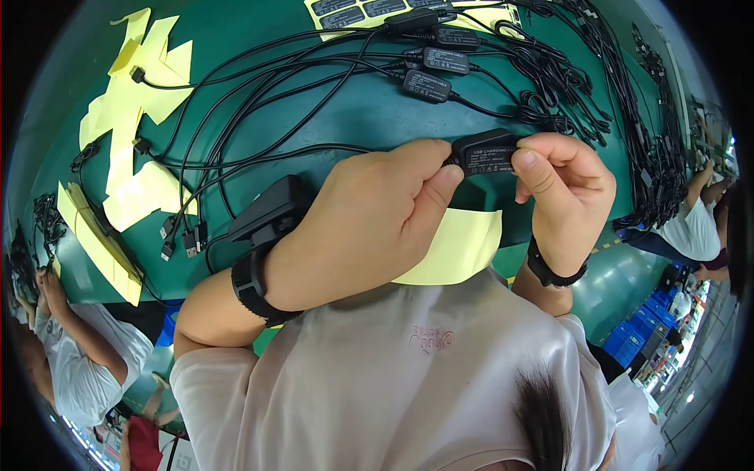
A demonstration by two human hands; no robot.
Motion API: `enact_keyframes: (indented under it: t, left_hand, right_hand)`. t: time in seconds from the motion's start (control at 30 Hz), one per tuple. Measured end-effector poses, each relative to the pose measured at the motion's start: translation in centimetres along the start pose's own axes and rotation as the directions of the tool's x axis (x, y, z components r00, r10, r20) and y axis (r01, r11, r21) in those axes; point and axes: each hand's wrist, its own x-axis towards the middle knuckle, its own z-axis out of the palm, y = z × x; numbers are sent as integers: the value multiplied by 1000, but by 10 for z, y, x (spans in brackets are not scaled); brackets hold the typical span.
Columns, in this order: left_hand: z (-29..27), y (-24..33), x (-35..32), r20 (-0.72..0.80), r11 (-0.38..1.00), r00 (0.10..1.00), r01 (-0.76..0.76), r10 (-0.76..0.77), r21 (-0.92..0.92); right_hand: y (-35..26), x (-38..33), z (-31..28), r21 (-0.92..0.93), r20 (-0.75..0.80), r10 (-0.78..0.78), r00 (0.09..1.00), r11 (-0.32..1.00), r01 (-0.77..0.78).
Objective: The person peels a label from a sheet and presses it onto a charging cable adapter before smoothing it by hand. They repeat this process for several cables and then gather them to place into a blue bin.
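Between my two hands is a black USB charging cable's flat box (483, 151), its printed black label facing up. My left hand (357, 212) grips the box's left end between thumb and forefinger. The right thumb and forefinger are closed at the other end, at the label's edge, with my right hand (572, 184) raised off the table. Below the box lies a pale yellow backing sheet (459, 247), partly behind my left hand. Just beyond are similar labelled cable boxes (428, 86) with their cords.
Black cables (259, 94) arc across the green table (314, 169). Yellow paper strips (129, 102) lie at left, with USB plugs (188, 239) nearby. A black device (271, 208) sits by my left wrist. Label sheets (334, 20) lie at the far edge; bundled cords (550, 78) at right. Other people (94, 353) sit nearby.
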Motion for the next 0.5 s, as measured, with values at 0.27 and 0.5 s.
enact_keyframes:
  t: [0.27,0.5]
  left_hand:
    - [0,1,0,4,999,1000,-11,11,31]
    - [0,0,-1,6,998,999,-40,39,57]
  right_hand:
    - [-1,2,-2,-10,22,11,1000,1000,-11]
    - [-2,3,-1,6,22,0,1000,1000,0]
